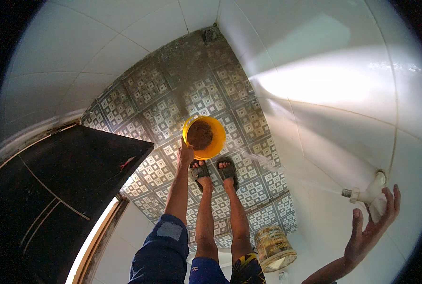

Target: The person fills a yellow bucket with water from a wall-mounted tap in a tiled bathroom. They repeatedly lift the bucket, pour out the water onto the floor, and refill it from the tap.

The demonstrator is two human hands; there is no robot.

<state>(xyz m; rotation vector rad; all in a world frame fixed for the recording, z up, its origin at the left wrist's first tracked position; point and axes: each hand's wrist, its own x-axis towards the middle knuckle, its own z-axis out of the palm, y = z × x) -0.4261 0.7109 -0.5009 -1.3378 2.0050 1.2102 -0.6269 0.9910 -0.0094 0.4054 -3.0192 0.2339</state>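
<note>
A yellow bucket (pixel 216 144) hangs tilted over the tiled floor in front of my feet, with dark brown muddy-looking matter (pixel 200 135) inside it. My left hand (pixel 186 152) is closed on the bucket's near left rim. On the wall at the right, a white tap (pixel 373 190) points left, and a thin jet of water (pixel 263 161) shoots from it toward the bucket. My right hand (pixel 373 227) is right beside the tap, its fingers spread and raised around the handle side. Whether the fingertips touch the tap cannot be made out.
A dirt-stained bucket (pixel 273 247) stands by the right wall behind my feet. A dark door (pixel 73 184) juts in from the left. The patterned floor (pixel 211 97) is wet and muddy toward the far corner, where a dark drain-like spot (pixel 211 35) lies. White tiled walls (pixel 296 61) close in the space.
</note>
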